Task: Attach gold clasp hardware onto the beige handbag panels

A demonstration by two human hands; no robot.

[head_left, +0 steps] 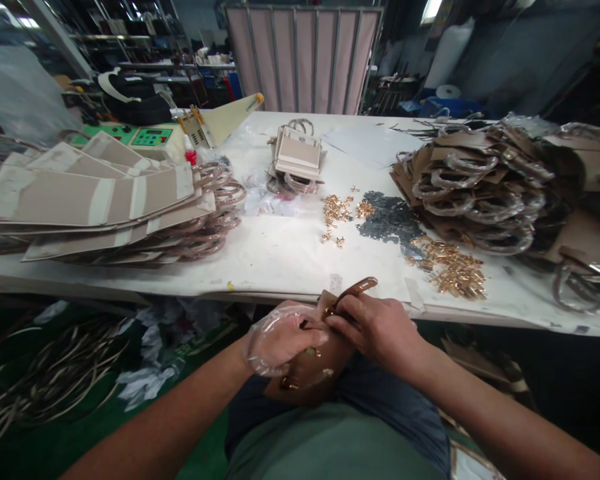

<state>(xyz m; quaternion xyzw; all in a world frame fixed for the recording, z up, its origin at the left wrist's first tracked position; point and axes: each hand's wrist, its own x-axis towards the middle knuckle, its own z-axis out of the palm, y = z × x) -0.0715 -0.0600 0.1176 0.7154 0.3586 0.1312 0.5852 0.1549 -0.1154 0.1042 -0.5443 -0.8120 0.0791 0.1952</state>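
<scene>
A brown bag panel (313,373) with gold-coloured metal fittings lies across my lap, below the table edge. My left hand (293,337) is closed on the panel's upper part, and a plastic-wrapped bag handle (255,343) loops around that wrist. In the fingers of my right hand (377,330) is a short brown strap (363,287), its slotted end sticking up. Both hands meet near a small gold fitting (329,311) at the panel's top. The fingertips partly hide how strap and fitting join.
On the white table (280,250) lie gold fittings (455,267) and dark metal pieces (387,217). Bag panels (80,193) are stacked left, and wrapped bag parts (475,180) right. A small bundle of panels (300,157) stands mid-table. Straps (65,367) litter the floor.
</scene>
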